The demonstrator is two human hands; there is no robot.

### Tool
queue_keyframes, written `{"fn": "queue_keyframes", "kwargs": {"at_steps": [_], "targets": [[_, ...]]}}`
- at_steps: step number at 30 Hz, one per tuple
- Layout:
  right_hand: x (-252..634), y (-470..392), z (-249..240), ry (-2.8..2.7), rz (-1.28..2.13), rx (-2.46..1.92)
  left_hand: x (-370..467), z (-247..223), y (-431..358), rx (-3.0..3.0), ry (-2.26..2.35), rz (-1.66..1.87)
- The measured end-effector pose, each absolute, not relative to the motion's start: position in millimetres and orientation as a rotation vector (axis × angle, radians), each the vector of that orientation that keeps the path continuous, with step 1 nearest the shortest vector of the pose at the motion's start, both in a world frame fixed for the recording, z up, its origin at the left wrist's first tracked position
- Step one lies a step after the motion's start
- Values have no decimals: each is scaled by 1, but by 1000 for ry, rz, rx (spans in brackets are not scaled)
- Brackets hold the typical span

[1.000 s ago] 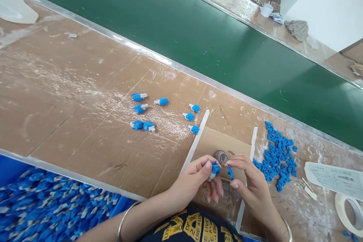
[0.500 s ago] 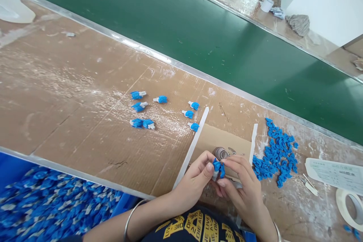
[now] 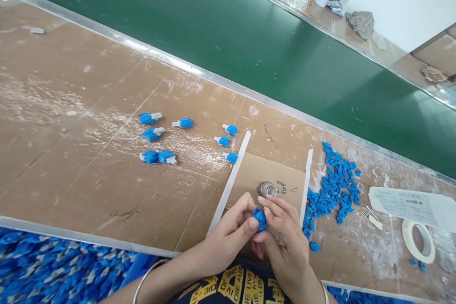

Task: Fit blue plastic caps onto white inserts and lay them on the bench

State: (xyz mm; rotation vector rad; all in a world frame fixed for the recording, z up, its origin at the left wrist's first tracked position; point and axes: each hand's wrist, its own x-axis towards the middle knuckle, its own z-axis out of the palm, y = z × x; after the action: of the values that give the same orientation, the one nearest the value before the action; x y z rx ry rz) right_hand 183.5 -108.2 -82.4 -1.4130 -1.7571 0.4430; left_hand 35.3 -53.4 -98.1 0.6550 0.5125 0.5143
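Both hands meet at the table's near edge around a small blue petal-like piece [image 3: 260, 219]. My left hand [image 3: 233, 223] pinches it from the left between thumb and fingers. My right hand [image 3: 287, 235] is closed on its right side, the fingertips pressed against the blue part. The underside of the piece is hidden by the fingers. Just beyond the fingertips, a small brown jar [image 3: 266, 189] sits on a cardboard sheet [image 3: 245, 171] bordered by white strips. Several blue pieces with pale tabs, one of them this blue piece [image 3: 185, 123], lie to the left.
A heap of loose blue bits [image 3: 338, 180] lies on the right, near a labelled white sheet [image 3: 409, 204], tweezers-like tools [image 3: 372, 218] and a tape roll [image 3: 406, 242]. A green belt [image 3: 228, 42] runs behind. Many blue-and-white pieces [image 3: 53, 266] fill a bin at lower left.
The held piece has turned, and more of its blue side faces up. My right fingers have closed in around it. The whole scene has shifted left as the head moved.
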Motion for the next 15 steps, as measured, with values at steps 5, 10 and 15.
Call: {"fn": "queue_keyframes", "kwargs": {"at_steps": [5, 10, 15], "targets": [[204, -112, -77, -2038, 452, -1458, 33, -108, -55, 576, 587, 493], [285, -119, -82, -2012, 82, -1706, 3, -104, -37, 551, 709, 547], [348, -125, -100, -2298, 103, -1669, -35, -105, -8, 825, 1004, 720]]}}
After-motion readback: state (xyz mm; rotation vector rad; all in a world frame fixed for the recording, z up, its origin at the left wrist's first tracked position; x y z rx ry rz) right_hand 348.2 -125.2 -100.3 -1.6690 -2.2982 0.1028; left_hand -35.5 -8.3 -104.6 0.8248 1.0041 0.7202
